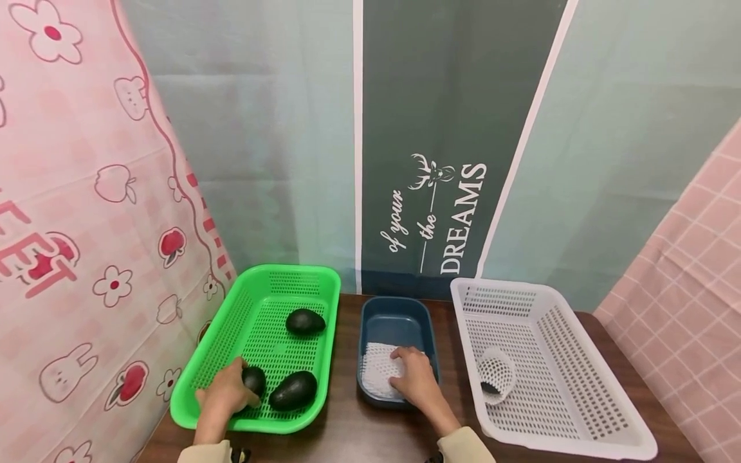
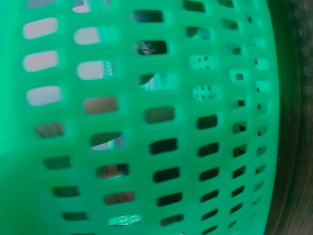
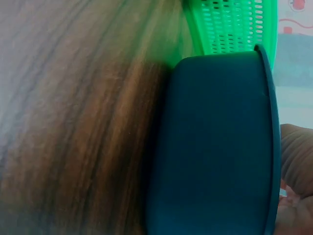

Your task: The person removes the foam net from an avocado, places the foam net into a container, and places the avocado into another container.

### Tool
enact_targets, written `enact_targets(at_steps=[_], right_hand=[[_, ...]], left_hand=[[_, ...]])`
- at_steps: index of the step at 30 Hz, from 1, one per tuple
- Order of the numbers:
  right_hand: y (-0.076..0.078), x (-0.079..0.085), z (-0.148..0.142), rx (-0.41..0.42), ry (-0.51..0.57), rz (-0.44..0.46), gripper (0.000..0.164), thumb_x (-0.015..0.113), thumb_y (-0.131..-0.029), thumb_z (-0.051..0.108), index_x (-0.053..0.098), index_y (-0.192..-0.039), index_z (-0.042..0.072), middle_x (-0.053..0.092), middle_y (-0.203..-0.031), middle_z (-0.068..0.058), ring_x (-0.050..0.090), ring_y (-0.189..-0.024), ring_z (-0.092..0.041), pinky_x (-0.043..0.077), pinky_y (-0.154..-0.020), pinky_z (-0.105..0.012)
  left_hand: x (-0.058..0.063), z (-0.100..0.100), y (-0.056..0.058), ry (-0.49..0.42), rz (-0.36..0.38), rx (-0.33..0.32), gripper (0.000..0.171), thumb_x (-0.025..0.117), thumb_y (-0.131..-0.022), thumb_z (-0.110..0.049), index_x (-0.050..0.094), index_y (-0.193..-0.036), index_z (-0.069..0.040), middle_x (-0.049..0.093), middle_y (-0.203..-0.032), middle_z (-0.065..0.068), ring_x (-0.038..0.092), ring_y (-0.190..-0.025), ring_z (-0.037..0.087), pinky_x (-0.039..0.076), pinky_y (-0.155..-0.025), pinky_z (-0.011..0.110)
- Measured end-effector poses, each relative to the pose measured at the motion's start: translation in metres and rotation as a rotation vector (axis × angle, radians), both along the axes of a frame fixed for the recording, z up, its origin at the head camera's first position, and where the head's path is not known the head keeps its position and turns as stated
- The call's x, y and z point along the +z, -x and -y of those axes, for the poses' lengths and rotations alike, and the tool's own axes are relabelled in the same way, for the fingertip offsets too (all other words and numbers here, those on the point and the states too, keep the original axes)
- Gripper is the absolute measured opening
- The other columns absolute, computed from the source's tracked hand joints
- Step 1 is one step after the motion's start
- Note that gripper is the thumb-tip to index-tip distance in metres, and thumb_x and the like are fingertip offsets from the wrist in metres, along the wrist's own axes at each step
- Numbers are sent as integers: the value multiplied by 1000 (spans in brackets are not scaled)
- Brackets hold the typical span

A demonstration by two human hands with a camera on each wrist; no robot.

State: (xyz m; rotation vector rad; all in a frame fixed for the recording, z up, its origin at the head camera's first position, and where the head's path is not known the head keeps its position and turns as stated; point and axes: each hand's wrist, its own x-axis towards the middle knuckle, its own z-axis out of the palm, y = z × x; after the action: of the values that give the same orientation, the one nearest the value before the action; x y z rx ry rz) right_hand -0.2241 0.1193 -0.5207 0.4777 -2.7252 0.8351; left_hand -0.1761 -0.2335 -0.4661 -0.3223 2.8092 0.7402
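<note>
In the head view, my left hand (image 1: pixel 224 389) is inside the green basket (image 1: pixel 336 308), gripping a dark avocado (image 1: pixel 253 381) between thumb and fingers. Two more avocados lie in that basket, one avocado (image 1: pixel 294 391) right beside the hand and another avocado (image 1: pixel 305 322) farther back. My right hand (image 1: pixel 418 381) reaches into a small dark blue tub (image 1: pixel 399 310). Its thumb and fingers are spread apart at the white foam nets (image 1: pixel 379 370) there. The left wrist view shows only the basket's perforated wall (image 2: pixel 181 137), which hides that hand.
On the right stands a white basket (image 1: pixel 556 360), with an avocado in a foam net (image 1: pixel 496 376) near its left wall. The brown wooden table (image 1: pixel 347 424) bears all three containers. Printed cloths (image 1: pixel 289 128) hang behind and on both sides.
</note>
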Motion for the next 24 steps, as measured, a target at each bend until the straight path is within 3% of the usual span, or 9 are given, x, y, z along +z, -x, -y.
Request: enact_targets(at_steps=[5, 14, 19, 24], right_hand=[[-2, 3, 2, -14, 17, -37, 34, 78, -54, 6, 63, -84, 7, 60, -87, -9, 56, -79, -29, 45, -64, -39], [-9, 10, 1, -5, 73, -31, 34, 78, -56, 7, 63, -85, 7, 60, -87, -8, 57, -67, -19, 46, -59, -31], [-15, 16, -2, 20, 158, 18, 33, 78, -61, 6, 63, -90, 9, 59, -90, -6, 58, -77, -19, 49, -63, -29], [-19, 21, -5, 60, 197, 15, 34, 79, -63, 9, 63, -94, 10, 61, -92, -1, 57, -82, -17, 49, -66, -30]], left_hand=[[5, -1, -3, 10, 3, 8, 68, 79, -62, -24, 48, -117, -1, 52, -106, 23, 48, -91, 39, 28, -68, 55], [4, -1, -4, -1, 4, 10, 68, 79, -61, -25, 49, -117, -1, 51, -108, 25, 47, -95, 41, 28, -71, 60], [7, -1, -3, -19, 15, 1, 68, 78, -64, -27, 48, -119, -1, 51, -108, 25, 47, -94, 42, 32, -69, 59], [9, -1, -2, -27, -31, -15, 67, 76, -66, -27, 48, -120, 0, 50, -109, 26, 48, -93, 43, 35, -65, 58]])
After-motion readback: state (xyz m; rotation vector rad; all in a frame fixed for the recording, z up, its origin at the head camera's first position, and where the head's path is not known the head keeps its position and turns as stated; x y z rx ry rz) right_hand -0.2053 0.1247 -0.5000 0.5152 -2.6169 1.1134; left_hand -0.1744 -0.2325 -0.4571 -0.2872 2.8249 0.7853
